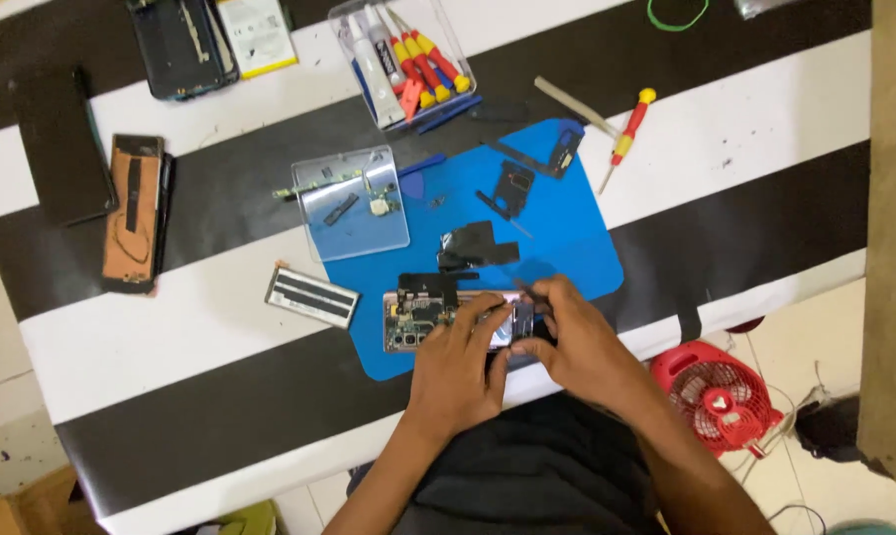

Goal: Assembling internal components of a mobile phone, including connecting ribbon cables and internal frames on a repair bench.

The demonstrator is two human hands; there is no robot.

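Both hands (pixel 512 347) hide half the opened phone (pixel 418 317).

Only one view here, from a camera on the person's head. It looked almost straight down at the striped counter (pixel 726 159), from high enough to take in nearly its whole width. The far edge ran along the top of the frame and the person's lap sat at the bottom. The blue mat (pixel 567 228) was near the middle, and floor showed at the right and lower left.
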